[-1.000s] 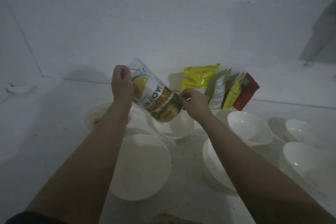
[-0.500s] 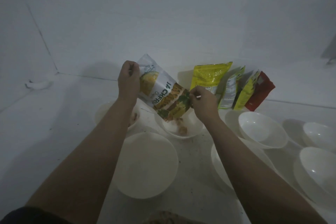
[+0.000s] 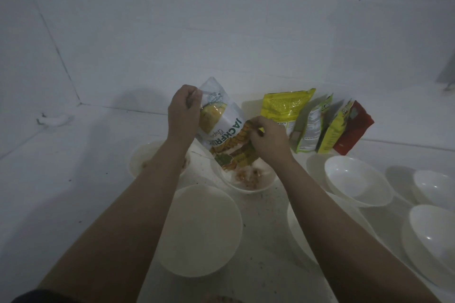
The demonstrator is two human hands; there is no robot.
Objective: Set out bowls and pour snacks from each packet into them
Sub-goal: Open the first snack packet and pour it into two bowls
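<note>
both hands (image 3: 183, 112) clenched on upended jackfruit packet (image 3: 221, 128), chips in bowl (image 3: 248, 179) beneath

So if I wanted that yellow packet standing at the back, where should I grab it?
Probably pinch the yellow packet by its flat top seal, coming from above. It stands upright against the wall, other packets crowd its right side, and both hands are busy to its left.

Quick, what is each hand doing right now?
Left hand: grips the upturned end of the jackfruit chips packet.
Right hand: pinches the packet's lower edge, near its mouth.
</note>
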